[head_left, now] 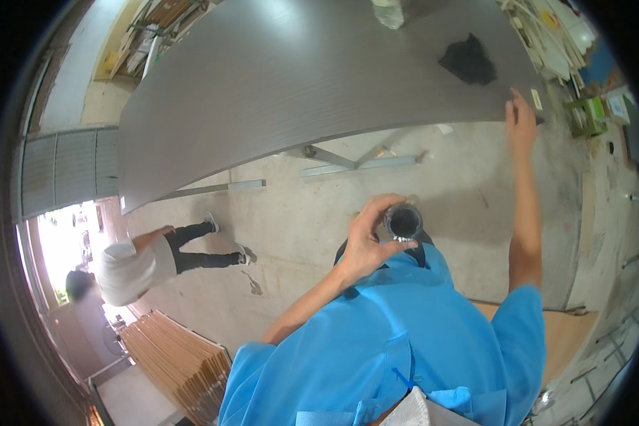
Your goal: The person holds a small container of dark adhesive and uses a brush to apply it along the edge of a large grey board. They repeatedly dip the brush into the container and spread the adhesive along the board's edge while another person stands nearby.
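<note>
My left hand [366,241] is wrapped around a dark round container [404,222] with an open top, held in front of my body. The inside of the container looks dark, and I cannot make out what it holds. My right hand [522,124] reaches forward to the near right corner of a large grey-brown panel [284,85]. Its fingers stretch out over the panel's edge, beside a small pale strip [536,99]. Further in on the same panel lies a crumpled black cloth [469,60].
A clear bottle or bag [388,13] stands at the panel's far side. Metal support legs [358,165] show below its near edge. A person in a white top [136,266] stands at left, near stacked brown boards [174,362]. Wood scraps [547,39] lie at far right.
</note>
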`<state>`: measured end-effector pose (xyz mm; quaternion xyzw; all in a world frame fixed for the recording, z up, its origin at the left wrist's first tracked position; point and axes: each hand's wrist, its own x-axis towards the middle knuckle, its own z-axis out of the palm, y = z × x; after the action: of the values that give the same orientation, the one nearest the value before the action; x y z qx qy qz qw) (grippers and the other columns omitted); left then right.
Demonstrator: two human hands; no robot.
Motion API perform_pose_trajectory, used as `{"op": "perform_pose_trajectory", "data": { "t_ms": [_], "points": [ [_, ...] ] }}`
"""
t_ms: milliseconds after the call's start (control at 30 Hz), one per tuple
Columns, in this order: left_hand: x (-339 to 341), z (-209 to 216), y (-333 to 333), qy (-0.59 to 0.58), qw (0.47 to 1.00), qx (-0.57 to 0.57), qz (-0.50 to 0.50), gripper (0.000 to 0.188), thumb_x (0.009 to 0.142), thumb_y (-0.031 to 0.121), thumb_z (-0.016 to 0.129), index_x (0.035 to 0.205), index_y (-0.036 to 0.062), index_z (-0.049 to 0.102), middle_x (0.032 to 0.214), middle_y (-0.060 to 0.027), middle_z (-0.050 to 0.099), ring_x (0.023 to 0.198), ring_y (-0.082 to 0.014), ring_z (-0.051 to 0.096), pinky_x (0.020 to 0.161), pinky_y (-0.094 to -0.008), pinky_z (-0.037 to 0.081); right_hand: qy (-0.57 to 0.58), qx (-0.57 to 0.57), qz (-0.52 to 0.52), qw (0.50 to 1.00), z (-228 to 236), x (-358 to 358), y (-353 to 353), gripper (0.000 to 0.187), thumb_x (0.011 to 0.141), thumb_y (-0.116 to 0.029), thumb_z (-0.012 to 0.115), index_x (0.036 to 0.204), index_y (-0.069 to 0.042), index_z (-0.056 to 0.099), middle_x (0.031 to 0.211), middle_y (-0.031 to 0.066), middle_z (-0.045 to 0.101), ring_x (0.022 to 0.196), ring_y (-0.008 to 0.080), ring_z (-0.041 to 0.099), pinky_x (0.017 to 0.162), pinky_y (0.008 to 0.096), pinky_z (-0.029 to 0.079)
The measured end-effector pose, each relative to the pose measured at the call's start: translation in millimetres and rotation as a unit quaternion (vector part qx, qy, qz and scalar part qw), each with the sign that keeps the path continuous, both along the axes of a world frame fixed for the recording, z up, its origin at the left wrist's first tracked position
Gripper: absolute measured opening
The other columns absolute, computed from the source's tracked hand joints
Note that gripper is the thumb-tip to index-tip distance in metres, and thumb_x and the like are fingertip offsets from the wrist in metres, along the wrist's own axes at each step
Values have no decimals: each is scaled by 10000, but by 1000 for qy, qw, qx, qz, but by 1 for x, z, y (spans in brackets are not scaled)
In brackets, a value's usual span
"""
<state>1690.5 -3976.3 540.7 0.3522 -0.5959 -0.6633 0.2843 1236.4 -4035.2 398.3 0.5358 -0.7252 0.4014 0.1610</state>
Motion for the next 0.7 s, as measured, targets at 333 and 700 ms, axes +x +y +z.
{"op": "perform_pose_trajectory", "data": {
  "t_ms": [333, 700],
  "points": [
    [88, -10, 8, 33, 996, 7, 78, 801, 734, -43, 950, 1448, 34, 594, 1459, -114, 569, 1329, -242, 606, 1153, -385, 486, 16, -41, 90, 995, -13, 285, -74, 177, 945, -173, 776, 1047, -127, 638, 1396, 48, 728, 1111, 279, 713, 970, 463, 549],
    [190, -11, 9, -14, 990, 1, 138, 837, 702, -28, 961, 1445, 41, 581, 1477, -112, 595, 1316, -225, 611, 1115, -375, 524, 35, -95, 267, 959, -4, 541, -156, 135, 966, -175, 710, 1044, -111, 620, 1421, 147, 681, 1146, 357, 739, 995, 454, 622]
  ]
}}
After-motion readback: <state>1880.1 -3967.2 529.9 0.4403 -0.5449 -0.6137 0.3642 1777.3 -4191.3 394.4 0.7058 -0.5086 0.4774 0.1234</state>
